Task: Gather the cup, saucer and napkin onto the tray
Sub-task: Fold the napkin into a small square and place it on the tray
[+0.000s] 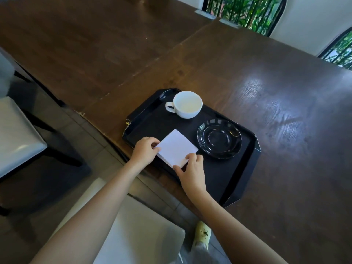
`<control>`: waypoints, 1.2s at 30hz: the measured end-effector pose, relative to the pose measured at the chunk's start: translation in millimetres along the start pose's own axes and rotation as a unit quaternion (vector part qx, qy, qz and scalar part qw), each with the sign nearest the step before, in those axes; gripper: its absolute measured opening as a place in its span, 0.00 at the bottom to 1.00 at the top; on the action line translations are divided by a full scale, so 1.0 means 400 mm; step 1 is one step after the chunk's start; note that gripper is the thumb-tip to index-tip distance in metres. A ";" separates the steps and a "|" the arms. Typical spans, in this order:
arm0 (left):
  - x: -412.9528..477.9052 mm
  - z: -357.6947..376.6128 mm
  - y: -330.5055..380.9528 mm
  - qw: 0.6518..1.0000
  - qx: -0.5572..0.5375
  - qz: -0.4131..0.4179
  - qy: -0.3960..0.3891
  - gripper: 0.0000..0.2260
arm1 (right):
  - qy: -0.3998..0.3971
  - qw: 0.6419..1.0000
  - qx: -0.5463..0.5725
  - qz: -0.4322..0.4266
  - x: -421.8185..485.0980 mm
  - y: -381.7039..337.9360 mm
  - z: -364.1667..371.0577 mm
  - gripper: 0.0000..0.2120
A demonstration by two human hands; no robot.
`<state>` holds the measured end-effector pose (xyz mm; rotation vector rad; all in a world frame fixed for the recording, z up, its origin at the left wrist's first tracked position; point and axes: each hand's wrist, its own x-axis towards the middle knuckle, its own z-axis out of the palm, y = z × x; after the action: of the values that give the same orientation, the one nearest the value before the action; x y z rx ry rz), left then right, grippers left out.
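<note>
A: Status check. Both hands are working the napkin (pixel 176 148), a white folded stack lying at the near-left part of the black tray (pixel 253 147). The left hand (pixel 144 151) is pinching its left corner with curled fingers; the right hand (pixel 191 171) is gripping its near corner between thumb and fingertips.

B: And the remaining items?

A: The white cup (pixel 187 104) is standing upright at the far end of the tray, handle pointing left. It appears to be empty. The dark glass saucer (pixel 219 139) is lying on the right part of the tray, just beside the napkin and apart from the cup. In my judgement, all three items are already sitting on the tray.

B: Failure modes?

A: The tray is sitting at the edge of the wooden table (pixel 266 82), with its near rim seemingly overhanging a little. Downward pressure there could tip it and send the cup sliding. A loose pinch could also fan the napkin layers apart, and a push rightward could knock the stack into the saucer.

B: Any markings?

A: I am reading no brand, label or writing on any item.
</note>
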<state>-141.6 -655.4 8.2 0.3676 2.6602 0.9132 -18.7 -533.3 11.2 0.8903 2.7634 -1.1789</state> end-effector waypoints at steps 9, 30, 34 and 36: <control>-0.013 -0.012 -0.015 0.999 0.030 0.039 -0.010 0.11 | 0.042 0.992 -0.102 -0.056 -0.007 0.026 0.017 0.21; -0.004 -0.052 0.020 0.987 0.117 0.006 -0.113 0.18 | -0.007 0.988 -0.132 -0.080 -0.007 0.059 0.017 0.22; -0.002 -0.068 0.041 0.984 0.117 -0.005 -0.136 0.21 | -0.030 0.989 -0.110 -0.094 -0.002 0.061 0.001 0.22; 0.004 -0.077 0.061 0.987 0.095 -0.003 -0.127 0.21 | -0.030 0.990 -0.083 -0.108 -0.003 0.067 -0.022 0.22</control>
<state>-151.0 -653.1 46.4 0.4836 2.5143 0.5668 -2.5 -513.3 0.2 0.5445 2.9117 -0.9617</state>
